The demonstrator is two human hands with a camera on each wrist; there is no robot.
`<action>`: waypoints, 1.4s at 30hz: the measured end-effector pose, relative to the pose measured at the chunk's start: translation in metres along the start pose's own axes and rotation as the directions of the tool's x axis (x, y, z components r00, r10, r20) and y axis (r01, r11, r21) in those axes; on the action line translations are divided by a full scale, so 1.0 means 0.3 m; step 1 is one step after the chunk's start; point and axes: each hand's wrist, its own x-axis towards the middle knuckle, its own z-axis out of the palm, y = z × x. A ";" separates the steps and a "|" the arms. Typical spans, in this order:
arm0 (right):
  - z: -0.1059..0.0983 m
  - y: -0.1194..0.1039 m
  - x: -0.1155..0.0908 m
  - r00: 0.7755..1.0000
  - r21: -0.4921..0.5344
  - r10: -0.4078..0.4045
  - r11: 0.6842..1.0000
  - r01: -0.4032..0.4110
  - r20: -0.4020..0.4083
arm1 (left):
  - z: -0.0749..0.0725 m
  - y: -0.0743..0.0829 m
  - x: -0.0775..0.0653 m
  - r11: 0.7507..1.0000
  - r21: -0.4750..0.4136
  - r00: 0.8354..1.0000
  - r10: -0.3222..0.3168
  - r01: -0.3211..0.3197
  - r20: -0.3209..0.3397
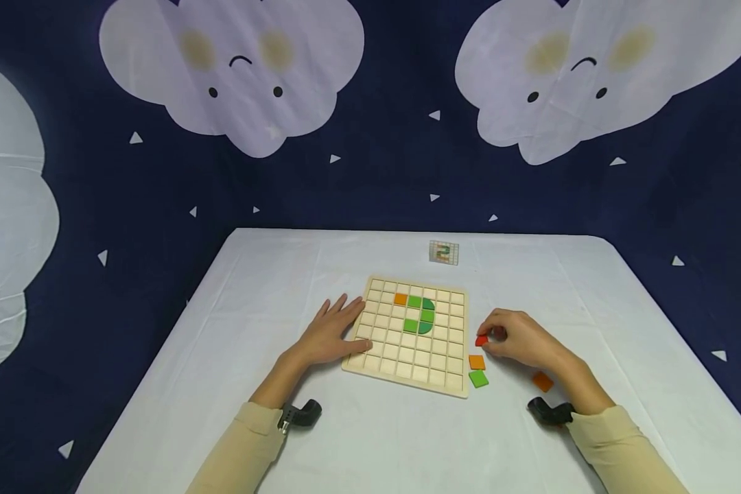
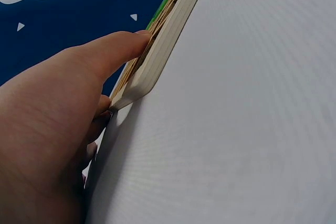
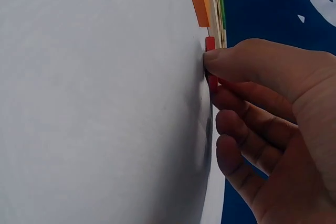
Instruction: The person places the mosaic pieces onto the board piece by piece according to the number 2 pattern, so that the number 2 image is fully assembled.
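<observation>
A square wooden grid board [image 1: 392, 356] lies on the table, with several green and orange tiles [image 1: 427, 316] set in its upper middle cells. My left hand [image 1: 326, 337] rests at the board's left edge, fingers spread; in the left wrist view its thumb [image 2: 118, 48] lies on the rim. To the right of the board, my right hand [image 1: 521, 337] pinches a red tile [image 1: 481, 340] between thumb and fingers, low over the cloth. The right wrist view shows the red tile [image 3: 210, 43] on edge, partly hidden by the thumb.
Beside the board's right edge lie an orange tile [image 1: 477, 362] and a green tile [image 1: 478, 379]. Another orange tile [image 1: 542, 381] is beneath the right wrist. A small pattern card [image 1: 444, 252] stands behind the board on the white tablecloth [image 1: 370, 439].
</observation>
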 end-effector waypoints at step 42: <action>0.087 -0.185 0.235 0.988 0.136 -0.150 0.980 0.146 0.024 | 0.006 -0.004 0.000 1.000 0.013 1.000 0.003 -0.003 -0.011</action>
